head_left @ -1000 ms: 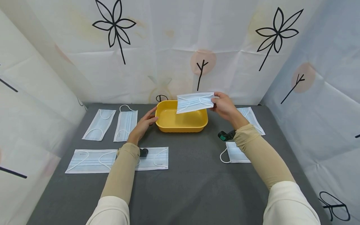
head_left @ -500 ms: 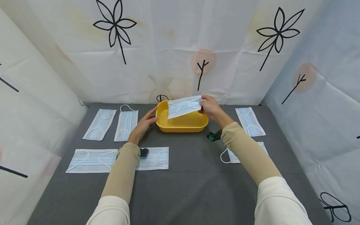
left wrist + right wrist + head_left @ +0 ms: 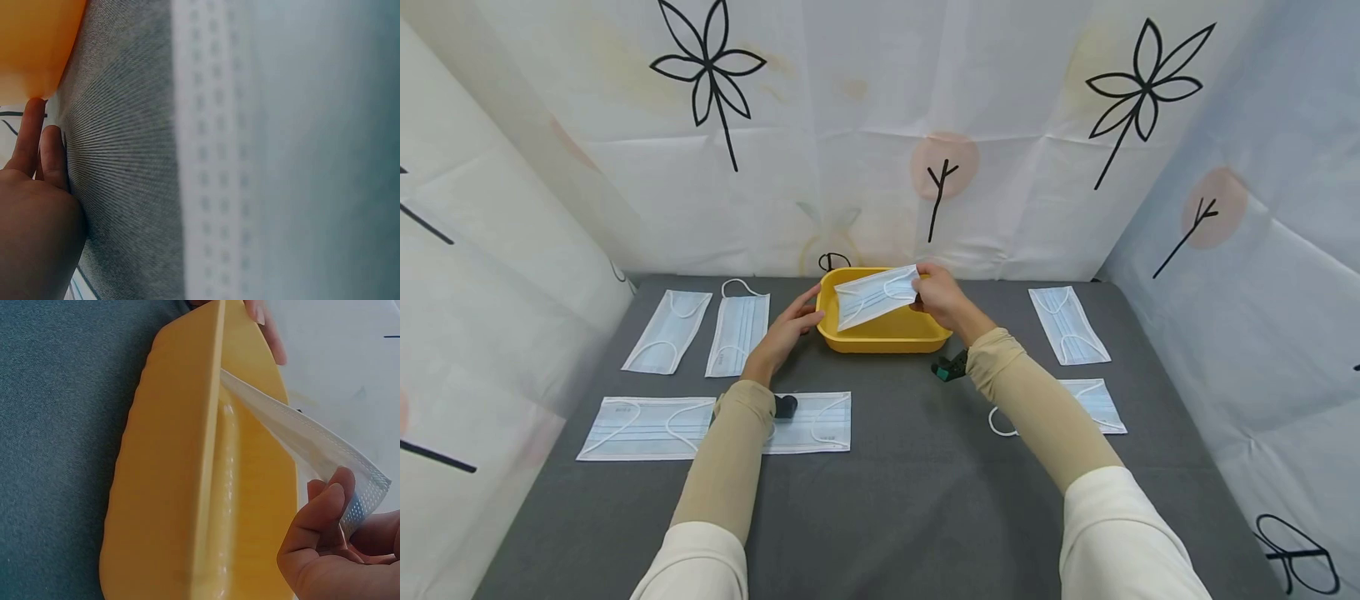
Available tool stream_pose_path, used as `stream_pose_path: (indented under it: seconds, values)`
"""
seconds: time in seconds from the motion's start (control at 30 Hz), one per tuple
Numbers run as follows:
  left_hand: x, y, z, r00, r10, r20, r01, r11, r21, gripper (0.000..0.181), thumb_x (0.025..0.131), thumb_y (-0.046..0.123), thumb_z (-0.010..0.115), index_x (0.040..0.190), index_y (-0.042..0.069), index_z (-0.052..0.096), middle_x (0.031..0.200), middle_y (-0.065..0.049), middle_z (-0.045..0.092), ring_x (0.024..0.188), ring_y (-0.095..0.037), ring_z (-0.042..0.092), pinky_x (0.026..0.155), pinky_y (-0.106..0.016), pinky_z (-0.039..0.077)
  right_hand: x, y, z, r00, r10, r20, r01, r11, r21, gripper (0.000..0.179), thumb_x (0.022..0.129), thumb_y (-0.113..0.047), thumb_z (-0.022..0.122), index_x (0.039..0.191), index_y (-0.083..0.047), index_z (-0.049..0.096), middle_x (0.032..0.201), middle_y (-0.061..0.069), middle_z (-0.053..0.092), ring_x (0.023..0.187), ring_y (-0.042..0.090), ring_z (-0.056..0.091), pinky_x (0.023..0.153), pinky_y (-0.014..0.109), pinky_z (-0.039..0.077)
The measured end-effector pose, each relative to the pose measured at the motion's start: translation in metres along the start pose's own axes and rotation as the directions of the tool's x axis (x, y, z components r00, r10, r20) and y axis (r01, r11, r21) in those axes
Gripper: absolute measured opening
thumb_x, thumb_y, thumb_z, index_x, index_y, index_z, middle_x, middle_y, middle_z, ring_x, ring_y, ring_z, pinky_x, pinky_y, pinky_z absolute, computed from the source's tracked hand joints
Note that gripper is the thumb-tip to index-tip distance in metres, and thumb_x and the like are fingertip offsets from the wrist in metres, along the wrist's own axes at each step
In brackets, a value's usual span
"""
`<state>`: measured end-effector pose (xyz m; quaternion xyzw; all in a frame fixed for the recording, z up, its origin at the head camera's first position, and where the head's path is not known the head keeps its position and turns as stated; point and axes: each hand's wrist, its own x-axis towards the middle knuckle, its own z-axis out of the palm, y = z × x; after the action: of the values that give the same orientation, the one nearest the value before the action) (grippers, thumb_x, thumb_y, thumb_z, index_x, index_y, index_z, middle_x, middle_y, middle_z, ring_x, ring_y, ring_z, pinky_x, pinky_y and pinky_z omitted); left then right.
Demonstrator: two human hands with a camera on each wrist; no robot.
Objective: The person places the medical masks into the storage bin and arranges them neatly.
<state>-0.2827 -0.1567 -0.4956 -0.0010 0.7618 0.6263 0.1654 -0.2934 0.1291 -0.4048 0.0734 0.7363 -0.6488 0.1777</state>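
Note:
A yellow tray [image 3: 887, 345] stands at the back middle of the table. My right hand [image 3: 946, 298] pinches a light-blue face mask [image 3: 874, 298] by its right end. The mask slants over the tray, its far end dipping inside the tray's left part. In the right wrist view, the mask [image 3: 312, 437] reaches from my thumb and fingers past the tray's rim. At the tray's left end my left hand [image 3: 781, 337] rests its extended fingers against the wall. In the left wrist view, straight fingers [image 3: 30, 134] touch the tray's side.
Two upright masks lie at the back left, one of them a mask [image 3: 737, 333] beside my left hand. Another mask [image 3: 643, 429] and a mask [image 3: 816, 423] partly under my left forearm lie nearer. On the right are a mask [image 3: 1067, 325] and a partly covered mask [image 3: 1097, 404].
My right hand has carried the mask left and down, from above the tray's right side until its far end dips into the tray. The left hand stays at the tray's left end.

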Motion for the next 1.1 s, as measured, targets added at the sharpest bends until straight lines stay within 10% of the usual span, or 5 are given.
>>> stream_pose_path:
  seconds: [0.43, 0.73, 1.1]
  values:
    - [-0.015, 0.024, -0.003, 0.998, -0.045, 0.048, 0.047, 0.998, -0.03, 0.065, 0.104, 0.025, 0.057, 0.161, 0.033, 0.03, 0.164, -0.012, 0.035, 0.15, -0.032, 0.033, 0.126, -0.051, 0.024, 0.012, 0.012, 0.014, 1.0, 0.02, -0.001, -0.02, 1.0, 0.009, 0.046, 0.108, -0.005, 0.037, 0.153, -0.001, 0.038, 0.125, 0.018, 0.06, 0.08, 0.016, 0.058, 0.074, 0.027, 0.049]
    - [-0.015, 0.024, -0.003, 0.998, -0.039, 0.048, 0.04, 0.999, -0.023, 0.064, 0.104, 0.026, 0.056, 0.162, 0.033, 0.029, 0.164, -0.013, 0.035, 0.151, -0.033, 0.033, 0.126, -0.052, 0.023, 0.012, 0.014, 0.014, 0.999, -0.003, 0.033, 0.006, 0.997, -0.077, 0.048, 0.109, -0.013, 0.042, 0.156, -0.003, 0.035, 0.14, 0.022, 0.058, 0.092, 0.02, 0.065, 0.103, 0.049, 0.052]
    - [-0.002, 0.002, -0.001, 1.0, 0.0, 0.004, 0.0, 1.0, 0.001, 0.062, 0.103, 0.033, 0.056, 0.159, 0.041, 0.031, 0.163, -0.01, 0.037, 0.15, -0.03, 0.034, 0.126, -0.051, 0.023, 0.004, 0.016, 0.011, 1.0, -0.022, 0.016, 0.027, 0.913, -0.406, 0.076, 0.105, -0.03, 0.054, 0.163, -0.005, 0.011, 0.171, 0.017, 0.017, 0.156, 0.034, 0.024, 0.127, 0.049, 0.026]
